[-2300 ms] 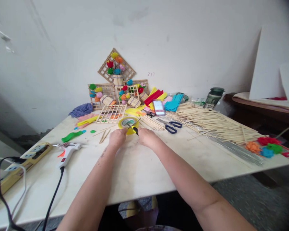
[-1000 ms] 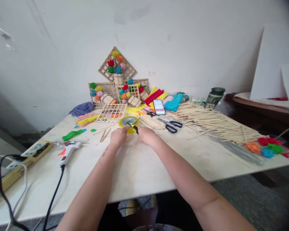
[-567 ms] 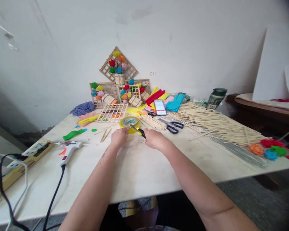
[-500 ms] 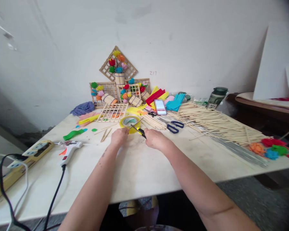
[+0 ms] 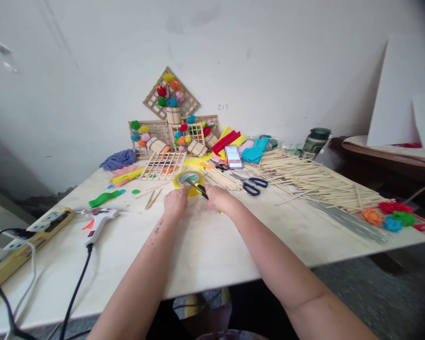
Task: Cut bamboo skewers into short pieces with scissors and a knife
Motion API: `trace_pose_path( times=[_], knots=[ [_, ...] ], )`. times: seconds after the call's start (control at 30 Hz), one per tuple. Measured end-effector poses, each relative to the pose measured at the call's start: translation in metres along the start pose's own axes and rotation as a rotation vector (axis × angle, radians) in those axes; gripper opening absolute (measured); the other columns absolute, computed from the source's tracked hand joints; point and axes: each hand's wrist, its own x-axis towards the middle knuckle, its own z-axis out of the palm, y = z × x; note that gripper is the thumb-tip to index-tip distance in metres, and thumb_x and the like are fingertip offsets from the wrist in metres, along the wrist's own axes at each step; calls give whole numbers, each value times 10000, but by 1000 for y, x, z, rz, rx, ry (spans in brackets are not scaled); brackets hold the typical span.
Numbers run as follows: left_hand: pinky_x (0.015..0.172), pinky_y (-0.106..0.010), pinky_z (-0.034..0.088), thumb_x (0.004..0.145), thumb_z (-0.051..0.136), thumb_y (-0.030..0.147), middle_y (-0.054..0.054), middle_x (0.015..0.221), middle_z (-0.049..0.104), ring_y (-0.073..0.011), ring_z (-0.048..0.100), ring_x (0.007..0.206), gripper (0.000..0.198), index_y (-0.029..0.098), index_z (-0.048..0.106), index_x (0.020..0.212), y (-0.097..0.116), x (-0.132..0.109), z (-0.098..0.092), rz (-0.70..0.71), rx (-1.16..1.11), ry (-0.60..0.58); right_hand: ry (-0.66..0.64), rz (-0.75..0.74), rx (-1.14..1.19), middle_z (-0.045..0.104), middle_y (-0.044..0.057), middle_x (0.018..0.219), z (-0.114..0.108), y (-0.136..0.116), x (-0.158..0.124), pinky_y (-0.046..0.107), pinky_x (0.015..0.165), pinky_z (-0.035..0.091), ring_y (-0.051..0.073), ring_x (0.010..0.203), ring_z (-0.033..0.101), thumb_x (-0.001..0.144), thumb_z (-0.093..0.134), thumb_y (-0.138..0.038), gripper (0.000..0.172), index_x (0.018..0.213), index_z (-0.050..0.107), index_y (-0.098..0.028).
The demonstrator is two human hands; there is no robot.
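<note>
My right hand (image 5: 220, 198) is closed round a yellow and black utility knife (image 5: 200, 190), its blade pointing up and left. Opposite it, my left hand (image 5: 176, 201) pinches a thin wooden stick (image 5: 202, 177), which slants up to the right and is partly hidden. The blade lies across or close by this stick near my left fingertips; whether it touches I cannot tell. Just behind both hands is a roll of yellow tape (image 5: 177, 181). Two short stick pieces (image 5: 153, 199) lie left of my left hand. Navy-handled scissors (image 5: 251, 187) rest to the right.
A white glue gun (image 5: 101, 224) and a power strip (image 5: 44, 231) with cords lie at left. Many loose sticks (image 5: 315, 177) and silver wires (image 5: 347, 219) cover the right side. Stick lattices (image 5: 163, 165) with paper flowers stand by the wall. A dark bottle (image 5: 316, 143) stands at back right.
The knife and my right hand have moved slightly left, with the blade nearer my left fingertips. The whole view has shifted a little left.
</note>
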Motion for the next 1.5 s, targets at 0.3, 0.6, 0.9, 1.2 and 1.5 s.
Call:
trace_pose_path(
  times=[0.3,0.6,0.9,1.2,1.5],
  knots=[
    [672,-318,431,857,236,405,-101,892,640,-233,587,856,407,218,577,977,-2,1,2,-36,-65,26,-8,-42,-14,618,136,972,-4,12,-23,304,670,455,250,882,593,688,507,-142,373,1061,488,-145],
    [705,-307,428,856,263,360,-104,879,641,-217,592,865,382,222,584,1011,-3,2,-3,37,-8,-20,-14,-9,-16,608,135,1012,-4,3,-10,305,717,452,244,926,578,690,529,-154,392,1079,488,-149],
    [682,-328,432,859,222,361,-110,864,643,-233,597,840,411,213,579,999,-4,2,2,17,-21,-4,1,-9,16,596,136,1033,3,1,-7,322,772,440,261,969,558,695,541,-171,412,1100,468,-148],
    [683,-319,427,859,218,360,-116,863,641,-228,595,834,417,217,565,1042,-3,0,2,23,5,-4,-18,-39,-23,615,124,996,-8,12,-25,310,698,456,244,901,588,692,511,-144,353,1045,495,-159],
    [690,-333,434,851,251,323,-108,862,642,-229,598,833,376,219,552,1050,-1,3,1,14,-15,-27,-9,18,21,598,134,1035,1,-5,-1,305,753,436,243,967,561,686,569,-181,448,1119,462,-140]
  ],
)
